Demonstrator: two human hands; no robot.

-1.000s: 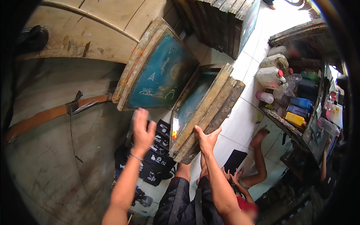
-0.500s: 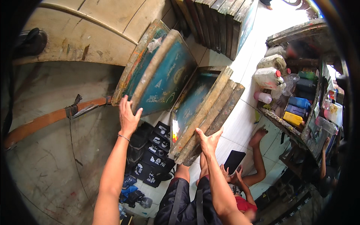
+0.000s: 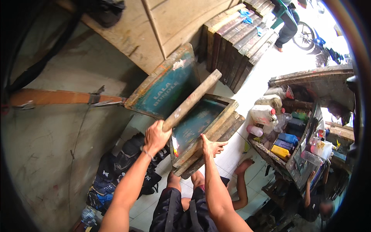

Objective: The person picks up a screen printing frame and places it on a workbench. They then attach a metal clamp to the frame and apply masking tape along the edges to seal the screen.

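Note:
My left hand [image 3: 156, 137] is closed round the near end of a wooden screen-printing frame [image 3: 193, 98], which stands on edge and tilts between its neighbours. Behind it, to the left, a second screen frame [image 3: 166, 87] with teal mesh and pale lettering leans against the bench. To the right stand several more frames, the first one [image 3: 205, 133] showing dark teal mesh inside its wooden border. My right hand [image 3: 213, 147] rests against the near end of these right-hand frames, thumb on the wood and fingers stretched out. The far end of the held frame touches nothing visible.
A row of upright frames [image 3: 239, 46] stands at the back. On the right, a wooden crate [image 3: 266, 149] holds jugs and coloured bottles. Folded dark printed cloth [image 3: 116, 170] lies on the left floor. A person's bare foot [image 3: 244, 166] is close on the right; another person [image 3: 317, 205] sits beyond.
My left hand has closed on the leaning frame and swung it to the right, away from the frame behind, whose lettered mesh now shows. My right hand stays at the right-hand frames.

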